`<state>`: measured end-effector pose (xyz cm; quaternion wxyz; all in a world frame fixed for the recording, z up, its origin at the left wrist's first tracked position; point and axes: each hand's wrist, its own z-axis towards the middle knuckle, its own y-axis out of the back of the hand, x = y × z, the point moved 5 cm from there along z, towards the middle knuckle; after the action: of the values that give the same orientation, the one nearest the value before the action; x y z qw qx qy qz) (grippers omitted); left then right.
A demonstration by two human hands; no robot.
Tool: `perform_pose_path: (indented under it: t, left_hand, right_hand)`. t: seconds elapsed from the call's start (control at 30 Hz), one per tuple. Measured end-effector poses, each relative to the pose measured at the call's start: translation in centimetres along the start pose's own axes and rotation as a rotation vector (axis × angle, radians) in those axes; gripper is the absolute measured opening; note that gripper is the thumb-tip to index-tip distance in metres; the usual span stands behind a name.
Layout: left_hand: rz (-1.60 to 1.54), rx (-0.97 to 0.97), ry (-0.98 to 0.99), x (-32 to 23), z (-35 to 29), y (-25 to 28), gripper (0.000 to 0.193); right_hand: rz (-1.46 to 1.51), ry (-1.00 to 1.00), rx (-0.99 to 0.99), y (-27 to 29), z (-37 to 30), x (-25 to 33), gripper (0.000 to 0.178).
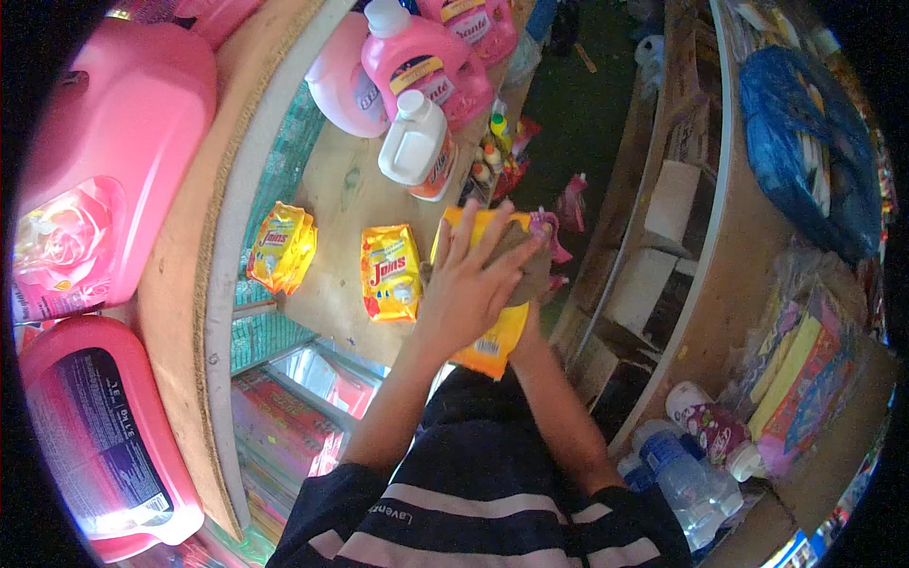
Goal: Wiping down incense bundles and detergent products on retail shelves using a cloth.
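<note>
Dark, soft cloth with pale stripes, our shirt point(473, 492), fills the near edge. Beyond it we have a glossy, pillow-shaped yellow packet point(502, 331) before us, just right of the pale wooden tabletop point(331, 185). Our left hand point(471, 289) lies across it, fingers spread; our right hand point(532, 322) is mostly hidden behind, so we cannot tell its grip. The packet's long axis runs near to far, its barcoded end toward us. Our fingers cover its middle, and we cannot make out whether the matte grey-brown patch point(533, 270) beside them is cloth. Left of it lies another crinkled yellow packet point(389, 273); farther stands a rounded white plastic jug point(415, 147). Smooth pink jugs point(142, 123) at left are cut off.
</note>
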<state>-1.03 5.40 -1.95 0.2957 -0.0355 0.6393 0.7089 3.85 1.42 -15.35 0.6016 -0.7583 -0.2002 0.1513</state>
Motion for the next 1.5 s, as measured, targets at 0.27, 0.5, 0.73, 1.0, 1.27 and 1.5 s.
perform_pose_path:
  t: [0.27, 0.5, 0.73, 1.0, 1.27, 1.5]
  left_hand:
    - [-0.084, 0.070, 0.045, 2.0, -0.7, -2.5, 0.038]
    - [0.048, 0.115, 0.081, -1.0, -2.8, -1.2, 0.036]
    - [0.165, -0.140, 0.153, 6.0, 3.7, 1.3, 0.031]
    - [-0.192, -0.001, 0.103, 1.1, -3.4, -1.4, 0.043]
    - [0.119, -0.062, 0.354, 4.3, -2.7, -0.6, 0.048]
    - [-0.310, -0.153, 0.339, 7.3, -2.8, -0.8, 0.046]
  right_hand:
    - [0.262, -0.102, 0.150, -1.1, 0.8, -0.5, 0.060]
    - [-0.010, 0.052, 0.103, -1.1, 1.5, 0.3, 0.061]
    - [-0.043, -0.163, -0.028, -1.3, 0.7, -3.1, 0.062]
    - [0.113, 0.181, 0.043, 0.1, 2.9, 0.5, 0.055]
    - [-0.100, 0.028, -0.128, -2.6, 2.5, -0.3, 0.066]
    - [-0.189, 0.023, -0.105, -3.9, 1.9, -1.4, 0.065]
